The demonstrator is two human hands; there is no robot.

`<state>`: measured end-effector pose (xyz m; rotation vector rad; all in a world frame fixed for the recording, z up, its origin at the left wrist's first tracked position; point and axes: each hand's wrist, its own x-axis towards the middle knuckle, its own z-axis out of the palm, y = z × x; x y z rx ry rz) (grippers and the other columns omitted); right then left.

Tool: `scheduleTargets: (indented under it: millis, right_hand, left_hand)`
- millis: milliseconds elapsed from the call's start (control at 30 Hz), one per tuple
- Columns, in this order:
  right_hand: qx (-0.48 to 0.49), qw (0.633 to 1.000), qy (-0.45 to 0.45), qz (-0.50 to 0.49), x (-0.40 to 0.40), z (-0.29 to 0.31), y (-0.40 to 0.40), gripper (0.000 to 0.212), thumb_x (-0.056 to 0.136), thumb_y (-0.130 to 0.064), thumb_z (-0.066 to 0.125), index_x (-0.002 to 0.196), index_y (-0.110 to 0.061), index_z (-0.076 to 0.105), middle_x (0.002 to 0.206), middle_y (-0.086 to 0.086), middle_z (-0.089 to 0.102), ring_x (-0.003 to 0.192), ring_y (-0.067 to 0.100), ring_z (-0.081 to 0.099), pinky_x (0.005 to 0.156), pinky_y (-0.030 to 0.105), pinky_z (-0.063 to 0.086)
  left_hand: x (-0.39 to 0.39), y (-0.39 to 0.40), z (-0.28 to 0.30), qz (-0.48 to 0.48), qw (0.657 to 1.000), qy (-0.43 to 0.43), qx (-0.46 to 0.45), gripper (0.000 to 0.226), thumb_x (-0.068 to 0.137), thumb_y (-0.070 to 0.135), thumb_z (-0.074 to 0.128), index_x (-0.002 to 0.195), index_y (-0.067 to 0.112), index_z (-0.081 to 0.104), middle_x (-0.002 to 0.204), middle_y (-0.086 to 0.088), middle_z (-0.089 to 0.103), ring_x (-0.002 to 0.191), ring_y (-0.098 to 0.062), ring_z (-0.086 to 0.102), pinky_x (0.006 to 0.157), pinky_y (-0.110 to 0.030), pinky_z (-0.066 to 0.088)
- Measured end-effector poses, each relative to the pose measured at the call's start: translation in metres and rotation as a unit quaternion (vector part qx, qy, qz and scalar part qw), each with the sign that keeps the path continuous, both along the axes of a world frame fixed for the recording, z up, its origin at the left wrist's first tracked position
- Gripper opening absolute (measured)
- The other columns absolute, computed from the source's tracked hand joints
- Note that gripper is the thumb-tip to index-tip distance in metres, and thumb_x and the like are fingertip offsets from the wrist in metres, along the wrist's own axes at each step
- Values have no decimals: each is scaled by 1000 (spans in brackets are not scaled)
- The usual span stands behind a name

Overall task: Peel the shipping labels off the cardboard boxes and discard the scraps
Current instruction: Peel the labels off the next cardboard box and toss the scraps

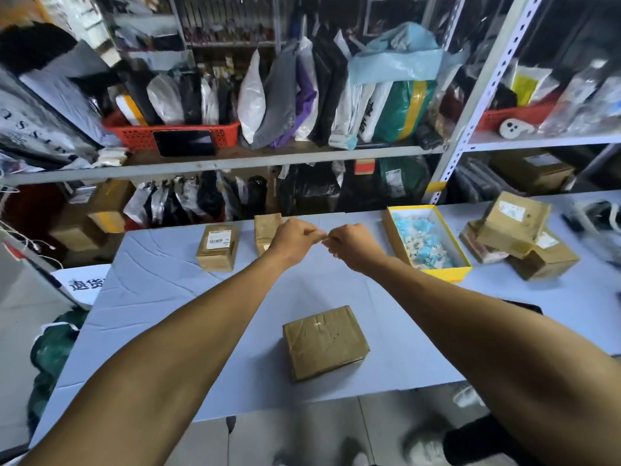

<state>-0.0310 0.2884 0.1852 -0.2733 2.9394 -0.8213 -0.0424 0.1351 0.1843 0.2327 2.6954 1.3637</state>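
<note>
- A labelled box [218, 247] stands far left on the table [161, 297], its label [219, 239] facing up, long axis running away from the person.
- The left hand [295, 237] and right hand [353, 245] meet in mid-air, both pinched shut on a small pale scrap [325, 239].
- A bare box [325, 343] lies nearer, seemingly peeled already.
- Next, I judge: drop the scrap into the yellow tray [437, 272] of scraps at right.

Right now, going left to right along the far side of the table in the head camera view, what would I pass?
labelled cardboard box → taller cardboard box → left hand → right hand, the two pinching a small scrap between them → yellow box of scraps → pile of cardboard boxes.
</note>
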Motion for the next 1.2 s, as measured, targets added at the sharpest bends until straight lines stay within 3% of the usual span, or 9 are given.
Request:
scheduleTargets:
  millis: [67,133,333,467,600,733,867,1000,1200]
  right_hand:
    - [-8,999,-19,-27,4,0,12,24,94,-20,57,88,-1,71,79,11,70,73,25,66,72,44,59]
    - [-26,998,-38,-47,8,0,28,20,91,-16,60,84,0,71,77,12,72,71,25,69,70,43,60]
    - [-66,992,-56,-90,24,8,85,17,90,-13,62,86,1,70,80,14,73,68,19,70,55,20,53]
    - [-32,995,-45,-85,32,14,122,14,83,-19,62,91,-12,70,82,10,73,71,21,67,58,29,51]
    - [-29,993,-20,-109,43,22,153,26,82,-24,68,91,0,61,82,15,67,75,28,59,63,40,44]
    - [-49,988,-2,-143,46,15,188,22,86,-22,61,70,-11,52,76,13,72,70,24,64,64,37,51]
    - [-48,988,2,-149,40,7,207,20,90,-15,54,76,-2,62,75,11,73,68,25,69,66,41,57]
    - [-29,991,16,-128,31,-2,214,15,89,-12,56,81,-4,66,79,12,73,75,28,67,65,37,53]
    - [-42,994,13,-100,-8,-1,212,16,89,-20,61,90,-15,77,81,5,72,70,19,61,64,32,47]
  left_hand:
    - [0,10,-6,-17,1000,-15,18,12,87,18,70,80,11,76,74,-4,71,75,-22,65,71,-34,53]
    - [4,25,-6,-34,999,-21,17,3,82,16,76,79,15,76,78,-6,74,80,-24,69,78,-39,56]
    - [13,90,-3,-24,999,-38,16,16,79,19,78,68,18,67,74,-5,70,77,-21,67,76,-35,53]
    - [10,139,2,-6,999,-26,-22,22,79,25,77,64,12,67,75,-11,72,78,-26,68,72,-36,53]
    - [11,177,11,-13,999,-3,-41,32,84,31,71,62,8,66,66,-8,67,68,-23,60,57,-27,43]
    - [11,206,7,-60,998,12,-18,54,78,53,62,68,1,70,71,-19,69,62,-21,57,62,-42,46]
    - [12,222,1,-80,996,-21,-14,33,87,33,67,72,4,73,74,-14,70,61,-13,51,55,-27,35]
    - [-3,229,-7,-47,997,-54,25,18,81,24,77,81,6,76,82,-9,72,73,-17,59,62,-25,40]
    - [-41,231,-27,-10,997,-77,20,13,66,12,84,71,8,73,67,-1,65,63,-15,54,53,-22,36]
